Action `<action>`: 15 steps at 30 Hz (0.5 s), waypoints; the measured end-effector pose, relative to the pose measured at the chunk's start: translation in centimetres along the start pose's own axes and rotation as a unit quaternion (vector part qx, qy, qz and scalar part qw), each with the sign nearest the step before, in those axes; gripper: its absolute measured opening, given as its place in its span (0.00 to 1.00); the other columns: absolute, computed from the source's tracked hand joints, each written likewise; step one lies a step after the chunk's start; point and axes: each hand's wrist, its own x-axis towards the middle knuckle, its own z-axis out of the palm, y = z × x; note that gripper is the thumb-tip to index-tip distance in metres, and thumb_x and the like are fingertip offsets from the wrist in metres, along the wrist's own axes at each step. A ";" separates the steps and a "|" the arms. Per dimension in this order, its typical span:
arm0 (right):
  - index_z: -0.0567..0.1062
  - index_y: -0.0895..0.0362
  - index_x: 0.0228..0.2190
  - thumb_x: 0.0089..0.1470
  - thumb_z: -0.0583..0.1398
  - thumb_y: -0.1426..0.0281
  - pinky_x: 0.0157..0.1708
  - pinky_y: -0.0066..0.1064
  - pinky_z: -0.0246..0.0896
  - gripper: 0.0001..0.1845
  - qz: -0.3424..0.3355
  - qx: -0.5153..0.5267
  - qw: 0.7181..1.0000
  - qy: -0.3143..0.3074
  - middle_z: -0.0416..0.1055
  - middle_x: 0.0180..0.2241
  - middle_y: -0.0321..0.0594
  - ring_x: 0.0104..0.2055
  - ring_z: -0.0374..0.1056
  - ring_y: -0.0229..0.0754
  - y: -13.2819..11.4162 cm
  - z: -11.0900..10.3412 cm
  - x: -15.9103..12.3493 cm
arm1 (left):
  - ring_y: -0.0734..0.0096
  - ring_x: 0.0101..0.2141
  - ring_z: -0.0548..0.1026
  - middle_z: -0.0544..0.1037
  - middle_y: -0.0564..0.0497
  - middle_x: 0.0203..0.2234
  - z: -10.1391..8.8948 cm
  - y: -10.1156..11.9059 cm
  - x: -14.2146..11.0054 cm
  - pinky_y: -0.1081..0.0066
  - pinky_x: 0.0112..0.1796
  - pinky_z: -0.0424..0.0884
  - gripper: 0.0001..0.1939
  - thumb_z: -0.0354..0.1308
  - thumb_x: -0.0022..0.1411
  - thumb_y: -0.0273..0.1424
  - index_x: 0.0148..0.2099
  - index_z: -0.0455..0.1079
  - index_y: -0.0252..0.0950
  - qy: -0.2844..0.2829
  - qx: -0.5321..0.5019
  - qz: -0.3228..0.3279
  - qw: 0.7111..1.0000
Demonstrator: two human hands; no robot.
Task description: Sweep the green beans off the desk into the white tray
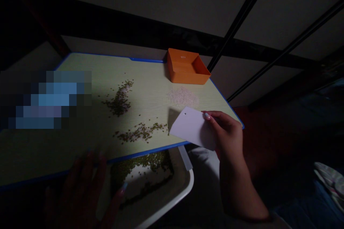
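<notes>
"White, flat and thin, the four-sided card with a small hole near one corner [192, 127]: who has it?"

"The right hand [229, 134]. Thumb on top and fingers beneath pinch its near end, and the card slants over the edge of the pale, blue-rimmed table [150, 78]."

"And the left hand [80, 189]?"

"Fingers spread, nothing visible in its grasp, at the table's near edge. It's deep in shadow, so I can't tell whether it touches."

"What lies ahead of the right hand?"

"Just beyond the card, a scattered patch of small pale grains [183, 97]; farther out, an open orange box [190, 78]."

"And between the hands?"

"Ahead, a loose streak of mixed green and brown grains [142, 132], reaching nearly to the card, with a darker speckled heap [119, 102] beyond. Below the table edge, a white-rimmed tub [191, 180] holds more green grains [158, 161]."
</notes>
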 end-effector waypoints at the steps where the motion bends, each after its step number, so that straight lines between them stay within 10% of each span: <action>1: 0.83 0.51 0.32 0.51 0.68 0.63 0.39 0.36 0.72 0.07 0.001 0.002 1.000 -0.002 0.83 0.36 0.39 0.36 0.78 0.43 0.0 0.1 0.0 | 0.56 0.73 0.41 0.41 0.56 0.75 0.0 -0.1 0.0 0.34 0.67 0.37 0.37 0.44 0.64 0.41 0.71 0.33 0.57 0.001 -0.001 0.000 1.000; 15: 0.83 0.51 0.29 0.50 0.67 0.65 0.34 0.33 0.73 0.04 -0.019 0.002 0.999 -0.032 0.83 0.31 0.37 0.33 0.78 0.41 -1.3 0.8 -0.3 | 0.53 0.72 0.45 0.44 0.57 0.74 0.5 -0.6 -0.1 0.32 0.66 0.43 0.36 0.44 0.63 0.44 0.71 0.35 0.59 0.016 -0.017 0.001 1.000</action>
